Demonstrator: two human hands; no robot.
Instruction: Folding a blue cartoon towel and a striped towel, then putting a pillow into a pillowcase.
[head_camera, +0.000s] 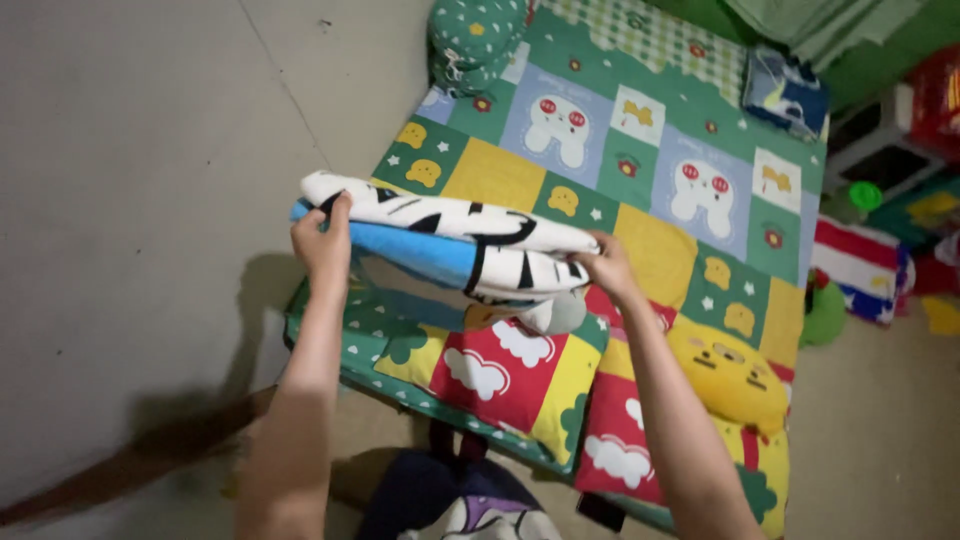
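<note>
Folded soft blanket (450, 245), left grip (322, 240), right grip (607, 268), patchwork mattress (640, 160)

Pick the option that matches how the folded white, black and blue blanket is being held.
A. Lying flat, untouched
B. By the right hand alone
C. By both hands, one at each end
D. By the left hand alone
C: the left hand grips one end of the folded blanket and the right hand grips the other, above the patterned mattress.

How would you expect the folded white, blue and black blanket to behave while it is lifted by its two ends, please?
The folded blanket is probably floppy: its lower layers hang below the middle. It looks light, since the left hand and right hand lift it by the ends alone. Soft cloth seems unlikely to slip or break.
</note>
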